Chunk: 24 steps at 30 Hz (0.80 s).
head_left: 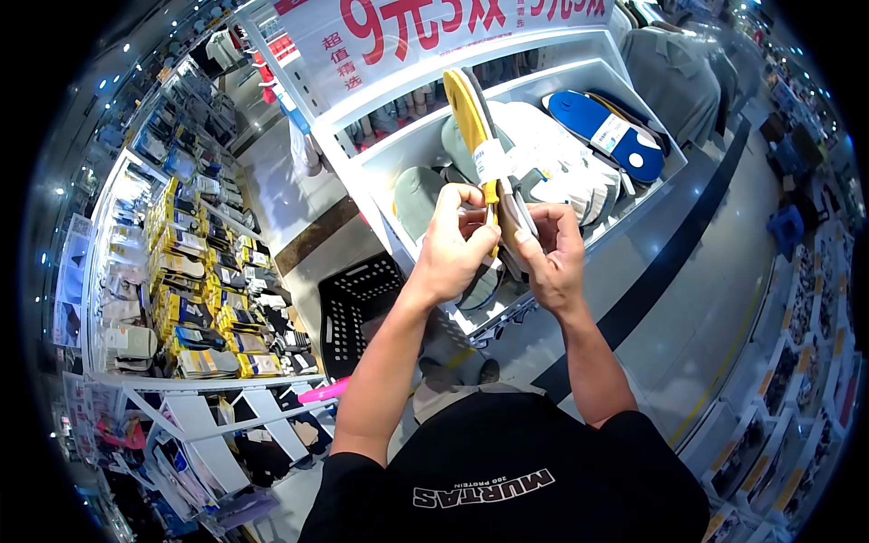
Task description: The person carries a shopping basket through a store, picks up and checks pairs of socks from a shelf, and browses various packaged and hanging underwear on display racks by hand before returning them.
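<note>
Both my hands are raised over a white display bin [380, 154] and hold a bundle of insoles upright. The yellow insole [466, 113] faces left, with dark and grey ones behind it and a white paper band round the middle. My left hand [455, 240] pinches the lower yellow part between thumb and fingers. On the right side, my right hand [550, 256] grips the lower end of the grey and white insoles. Inside the bin lie grey insoles [419, 201], a pile of white insoles [552, 154] and blue insoles [588, 122] with a white label.
A black perforated basket [348, 312] with a pink handle [324, 391] stands below left of the bin. Farther left, a display [208, 290] holds packaged socks. A red-lettered sign [362, 45] rises behind the bin. Shelves [787, 398] line the right side.
</note>
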Available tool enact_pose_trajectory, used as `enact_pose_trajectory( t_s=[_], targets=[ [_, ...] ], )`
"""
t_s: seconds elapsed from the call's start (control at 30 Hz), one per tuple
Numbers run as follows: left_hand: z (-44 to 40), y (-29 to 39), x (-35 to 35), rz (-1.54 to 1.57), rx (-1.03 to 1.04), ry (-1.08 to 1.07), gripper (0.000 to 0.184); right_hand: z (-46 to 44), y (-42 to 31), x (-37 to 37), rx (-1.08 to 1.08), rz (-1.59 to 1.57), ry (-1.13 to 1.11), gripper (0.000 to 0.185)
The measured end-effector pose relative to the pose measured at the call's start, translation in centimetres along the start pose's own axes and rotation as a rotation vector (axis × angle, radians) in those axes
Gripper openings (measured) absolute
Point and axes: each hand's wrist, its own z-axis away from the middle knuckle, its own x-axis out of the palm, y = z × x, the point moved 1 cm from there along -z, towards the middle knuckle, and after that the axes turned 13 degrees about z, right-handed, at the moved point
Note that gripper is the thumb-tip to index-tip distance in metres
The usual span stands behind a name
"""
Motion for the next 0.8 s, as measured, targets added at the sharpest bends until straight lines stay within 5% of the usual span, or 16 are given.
enact_pose_trajectory(
  t_s=[0.27,0.8],
  targets=[
    [0.4,0.0,0.9,-0.176,0.115,0.015,0.036,0.1,0.2,0.0,-0.073,0.169,-0.010,0.035],
    [0.0,0.6,-0.1,0.012,0.014,0.002,0.057,-0.5,-1.0,-0.2,-0.127,0.182,-0.153,0.041]
  ],
)
